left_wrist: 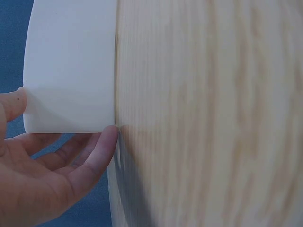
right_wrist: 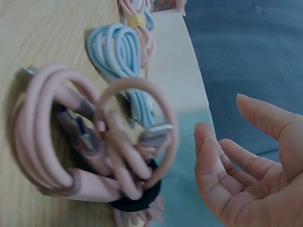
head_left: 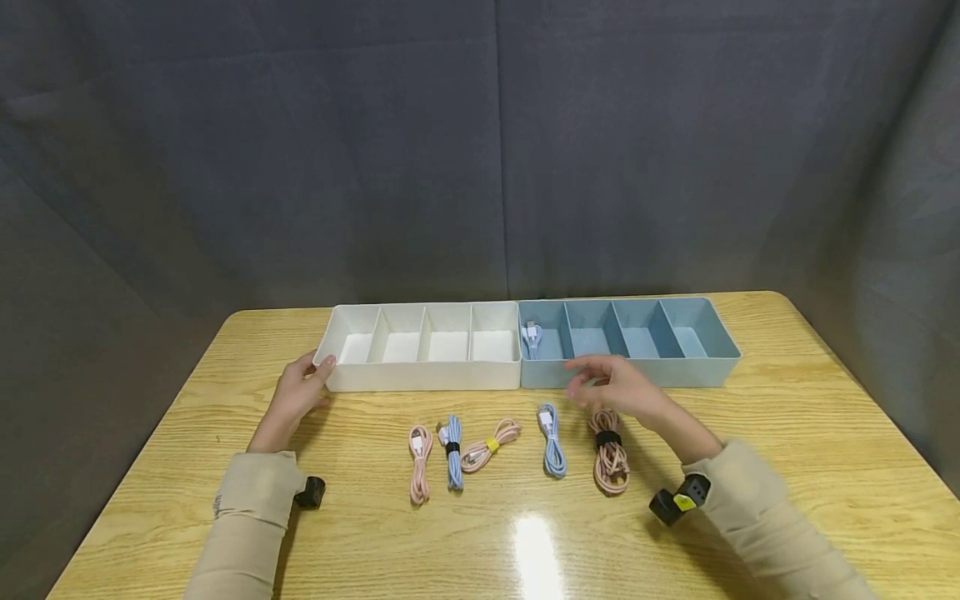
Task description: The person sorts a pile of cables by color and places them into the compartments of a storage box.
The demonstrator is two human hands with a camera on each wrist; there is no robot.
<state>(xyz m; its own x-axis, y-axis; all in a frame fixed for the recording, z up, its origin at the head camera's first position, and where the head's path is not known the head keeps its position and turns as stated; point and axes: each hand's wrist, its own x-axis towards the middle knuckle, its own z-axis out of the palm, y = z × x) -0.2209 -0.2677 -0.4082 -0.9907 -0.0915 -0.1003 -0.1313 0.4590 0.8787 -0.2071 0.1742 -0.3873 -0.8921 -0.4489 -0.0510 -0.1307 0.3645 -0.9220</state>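
At the left end of the white divided box [head_left: 423, 377], my left hand [head_left: 297, 390] grips its corner. The thumb [left_wrist: 13, 103] lies at the rim and the fingers [left_wrist: 97, 153] press on the end wall. My right hand [head_left: 617, 387] hovers in front of the blue divided box [head_left: 637, 372], fingers loosely bent and holding nothing. Below it lies a thick pink cable bundle [head_left: 611, 467] with a black strap. A blue coiled cable [head_left: 552, 450] is just left of that. Another light-blue cable [head_left: 532, 337] sits in the blue box's leftmost compartment.
In front of the white box lie a pink cable [head_left: 420, 475], a blue cable with a black strap [head_left: 453, 467] and a pink cable with a yellow strap [head_left: 498, 440]. The boxes stand end to end near the table's back edge, before a dark curtain [head_left: 375, 167].
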